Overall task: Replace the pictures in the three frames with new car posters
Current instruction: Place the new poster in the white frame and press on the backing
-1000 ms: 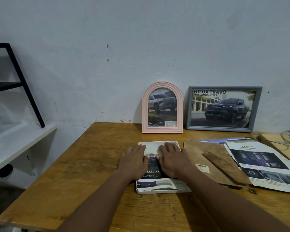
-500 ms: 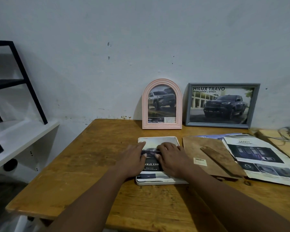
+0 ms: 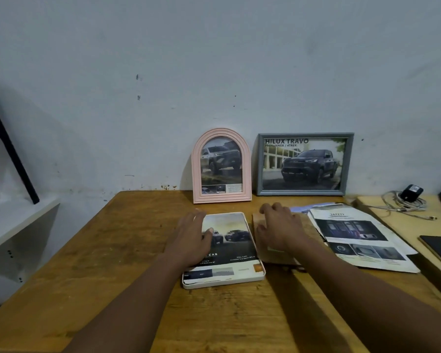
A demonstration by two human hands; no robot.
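Head view, lower centre: our left hand (image 3: pixel 192 235) lies flat and open on the poster (image 3: pixel 228 240) in the white frame (image 3: pixel 224 282); right hand (image 3: pixel 278 230) spread open on the backing board (image 3: pixel 280 258), gripping nothing. Poster likely thin, creasable; take by edges.

The table's (image 3: pixel 112 250) left half and front edge lie open. Two frames (image 3: pixel 221 165) block the back edge; papers (image 3: pixel 362 238) cover the right side.
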